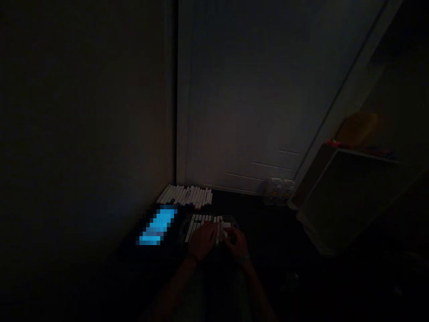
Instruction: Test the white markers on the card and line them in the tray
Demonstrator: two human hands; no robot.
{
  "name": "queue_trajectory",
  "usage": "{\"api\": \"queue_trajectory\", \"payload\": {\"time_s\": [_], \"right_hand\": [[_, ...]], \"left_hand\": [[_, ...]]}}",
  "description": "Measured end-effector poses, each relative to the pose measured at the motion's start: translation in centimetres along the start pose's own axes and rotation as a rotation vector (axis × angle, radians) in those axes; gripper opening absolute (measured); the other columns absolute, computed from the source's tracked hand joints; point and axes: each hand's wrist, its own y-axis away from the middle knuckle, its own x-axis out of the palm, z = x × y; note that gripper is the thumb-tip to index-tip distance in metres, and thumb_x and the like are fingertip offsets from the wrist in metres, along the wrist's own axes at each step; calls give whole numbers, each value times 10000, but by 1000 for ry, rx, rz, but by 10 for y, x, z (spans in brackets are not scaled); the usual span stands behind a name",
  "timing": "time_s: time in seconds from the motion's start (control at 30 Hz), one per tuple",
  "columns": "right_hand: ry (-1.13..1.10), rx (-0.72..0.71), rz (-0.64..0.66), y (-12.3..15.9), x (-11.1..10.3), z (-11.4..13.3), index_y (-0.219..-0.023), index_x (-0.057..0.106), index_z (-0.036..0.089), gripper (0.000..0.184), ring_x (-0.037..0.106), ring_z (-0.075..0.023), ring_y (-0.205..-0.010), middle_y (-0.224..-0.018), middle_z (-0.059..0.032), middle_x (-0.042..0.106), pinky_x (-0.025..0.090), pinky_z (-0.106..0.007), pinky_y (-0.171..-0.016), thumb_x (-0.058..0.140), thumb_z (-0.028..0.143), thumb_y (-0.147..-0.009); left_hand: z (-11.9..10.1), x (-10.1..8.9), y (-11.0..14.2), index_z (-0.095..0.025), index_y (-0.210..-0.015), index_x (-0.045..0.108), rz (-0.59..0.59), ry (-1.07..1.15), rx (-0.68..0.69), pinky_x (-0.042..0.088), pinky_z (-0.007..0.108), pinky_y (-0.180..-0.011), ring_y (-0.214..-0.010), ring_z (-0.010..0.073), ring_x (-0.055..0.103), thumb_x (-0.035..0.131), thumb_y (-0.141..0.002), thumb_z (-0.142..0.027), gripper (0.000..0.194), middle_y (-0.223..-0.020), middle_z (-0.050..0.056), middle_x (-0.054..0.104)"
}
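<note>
The scene is very dark. White markers (188, 232) stand in rows in a clear case (182, 235) in front of me. My left hand (203, 240) lies over the middle of the case with its fingers stretched out on the markers. At the right part of the case, my right hand (238, 243) is closed, thumb and fingers around a white marker (224, 231) that tilts among the others. The fingertips of both hands are close together. Much of the case is hidden under the hands.
A row of more white markers (187, 196) lies behind the case on the dark table. To the left glows a blurred blue screen (158, 226). Clear packaging (280, 191) stands at the back right, near a shelf unit (348, 197). A pale panel (241, 98) rises behind.
</note>
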Motion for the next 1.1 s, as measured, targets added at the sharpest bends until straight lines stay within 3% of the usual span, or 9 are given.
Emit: {"api": "queue_trajectory", "payload": {"time_s": [0.43,0.83,1.1], "right_hand": [[185,-135,164,2,-5,16,-912,584,248,232,525,-166,-822,-815,21,628,301,-273,-771,608,322,-694],[187,-156,127,1,-2,13,-834,590,235,109,498,-171,-862,-852,7,602,308,-288,-795,562,275,-737],[307,-34,15,-1,-6,17,-1028,537,293,296,454,-204,-938,-1047,-9,544,314,-325,-806,567,362,-741]], "left_hand": [[-1,-2,-2,-214,-1041,552,-13,-92,18,377,345,-875,-964,168,527,329,-864,-211,285,-995,35,616],[-8,-7,-4,-221,-1085,548,-30,-139,17,339,387,-877,-1033,207,481,330,-866,-232,309,-1075,39,607],[-7,-9,-4,-228,-1112,539,4,-143,17,349,389,-863,-1045,223,474,325,-859,-243,331,-1114,36,593]]}}
